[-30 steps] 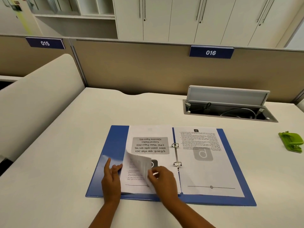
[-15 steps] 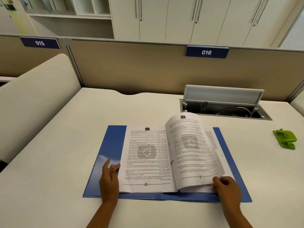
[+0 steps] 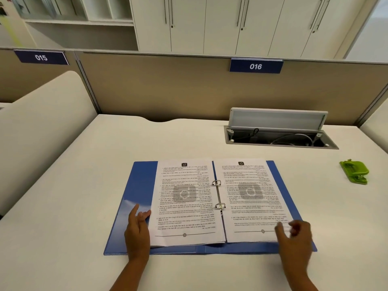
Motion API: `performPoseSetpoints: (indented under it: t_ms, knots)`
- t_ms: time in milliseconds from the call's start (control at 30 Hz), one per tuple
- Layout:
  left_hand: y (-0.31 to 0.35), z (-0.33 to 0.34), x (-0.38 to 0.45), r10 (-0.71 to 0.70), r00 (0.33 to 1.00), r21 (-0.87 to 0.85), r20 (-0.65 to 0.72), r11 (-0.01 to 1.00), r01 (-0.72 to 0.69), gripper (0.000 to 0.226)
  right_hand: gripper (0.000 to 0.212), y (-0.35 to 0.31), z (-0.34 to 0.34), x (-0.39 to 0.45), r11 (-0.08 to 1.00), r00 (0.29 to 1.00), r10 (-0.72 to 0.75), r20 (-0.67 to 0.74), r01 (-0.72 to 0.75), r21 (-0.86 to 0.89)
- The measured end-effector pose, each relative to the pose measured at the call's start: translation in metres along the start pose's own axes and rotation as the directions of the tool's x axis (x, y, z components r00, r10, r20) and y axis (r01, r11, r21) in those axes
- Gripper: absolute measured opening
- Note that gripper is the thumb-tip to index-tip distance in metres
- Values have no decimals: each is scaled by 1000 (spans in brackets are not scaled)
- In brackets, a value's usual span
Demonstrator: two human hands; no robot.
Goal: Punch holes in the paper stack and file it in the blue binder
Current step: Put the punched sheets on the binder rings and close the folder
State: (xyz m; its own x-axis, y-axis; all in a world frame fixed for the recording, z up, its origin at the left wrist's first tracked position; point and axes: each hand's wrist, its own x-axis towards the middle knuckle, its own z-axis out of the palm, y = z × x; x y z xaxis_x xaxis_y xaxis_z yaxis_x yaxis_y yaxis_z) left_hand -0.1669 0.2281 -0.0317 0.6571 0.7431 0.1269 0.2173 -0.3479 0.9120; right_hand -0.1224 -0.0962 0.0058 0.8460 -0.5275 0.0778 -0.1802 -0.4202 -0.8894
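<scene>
Head view: nearest the camera, two bare forearms reach onto the desk [image 3: 63,238]. Left hand [image 3: 137,229] lies flat w/ fingers loosely spread, fingertips touching the outer edge of the left page; it grips nothing. Right hand [image 3: 295,238] is motion-blurred over the bottom right corner of the right page, fingers curled; whether it pinches paper can't be told.

Blue binder [image 3: 136,192] lies open flat near the desk's front edge, between and under both hands. Paper stack [image 3: 186,206] sits on the two metal rings [image 3: 218,194] at the spine, split into a left and a right half, both lying flat. Pages are white w/ dense printed text, a grey square logo watermark mid-page, a small dark logo at top and a line w/ a dot at the bottom.

Farther right, well apart from the binder, a green hole punch [image 3: 354,171] sits on the desk. Behind, a cable tray [image 3: 279,139] is set into the desk w/ its lid propped up, cables inside. Beyond it a tan partition [image 3: 168,91] carries blue plates "015" and "016"; white cabinets [image 3: 210,24] stand at the back. Nothing blocks the binder.
</scene>
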Motion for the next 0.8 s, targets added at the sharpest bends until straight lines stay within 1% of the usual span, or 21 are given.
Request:
performPoseSetpoints:
  t_ms: [33, 67, 100, 167, 233, 300, 333, 400, 467, 567, 667, 733, 800]
  knots:
    - [1, -1, -1, -4, 1000, -17, -4, 1000, 4, 54, 23, -6, 9, -6, 997, 994, -76, 79, 75, 16]
    - [1, 0, 0, 0, 1000, -28, -8, 1000, -1, 56, 25, -12, 20, -14, 989, 974, -149, 173, 148, 20]
    - [0, 0, 0, 1, 1000, -32, -11, 999, -2, 55, 28, -19, 31, -23, 975, 935, -219, 279, 223, 20]
    - [0, 0, -1, -10, 1000, -27, -7, 1000, 10, 44, 33, -33, 54, -43, 935, 816, -326, 478, 352, 37]
    - [1, 0, 0, -40, 999, -28, 1, 999, 40, 38, 28, -47, 74, -66, 906, 692, -376, 616, 415, 87]
    - [5, 0, -1, -54, 999, -29, -2, 998, 54, 36, 17, -61, 93, -88, 879, 570, -384, 726, 468, 97]
    - [6, 0, -2, -58, 998, -31, -7, 998, 58, 36, 19, -66, 103, -99, 858, 509, -364, 780, 508, 68]
    - [11, -1, -3, -72, 997, -45, -11, 996, 72, 36, 36, -73, 121, -117, 815, 406, -280, 870, 580, -8]
    - [14, -3, -3, -90, 996, -62, -9, 994, 89, 36, 48, -77, 137, -130, 765, 345, -221, 912, 642, -57]
    - [18, -4, -3, -117, 993, -72, 0, 991, 117, 37, 54, -80, 153, -138, 697, 316, -195, 928, 711, -95]
    - [20, -5, -3, -132, 991, -62, 17, 989, 133, 37, 50, -83, 160, -140, 662, 324, -197, 925, 740, -118]
    - [21, -6, -3, -134, 991, -52, 26, 989, 135, 36, 40, -82, 163, -139, 682, 354, -223, 908, 723, -115]
    - [22, -7, -2, -134, 991, -55, 15, 989, 135, 36, 29, -80, 165, -136, 756, 418, -228, 879, 646, -111]
